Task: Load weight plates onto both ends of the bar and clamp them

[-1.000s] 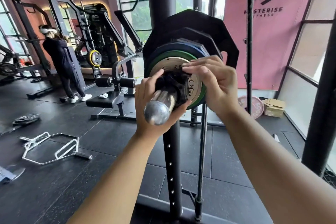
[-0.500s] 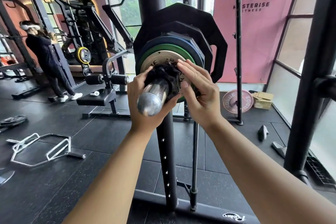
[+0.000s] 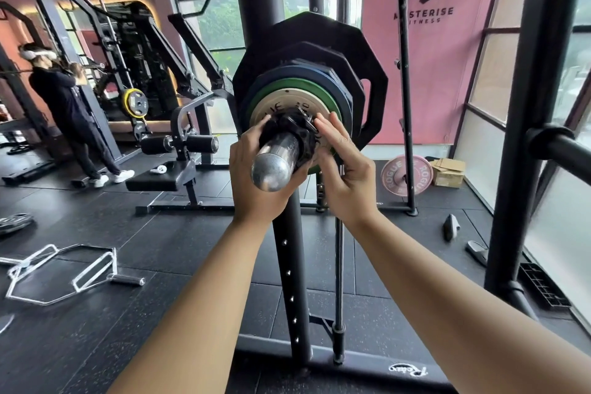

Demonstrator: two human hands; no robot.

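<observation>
I see the black clamp [image 3: 295,134] seated on the bar [image 3: 277,163], pressed against the white plate [image 3: 281,104] with green, blue and black plates behind. My left hand [image 3: 257,185] cups the bar from below, fingertips curled onto the clamp. My right hand [image 3: 347,176] has fingers [image 3: 331,131] spread, tips touching the clamp's right edge.

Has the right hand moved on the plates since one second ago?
Yes. The right hand has slid from over the top of the black collar down to its right side, judged against the white plate.
</observation>
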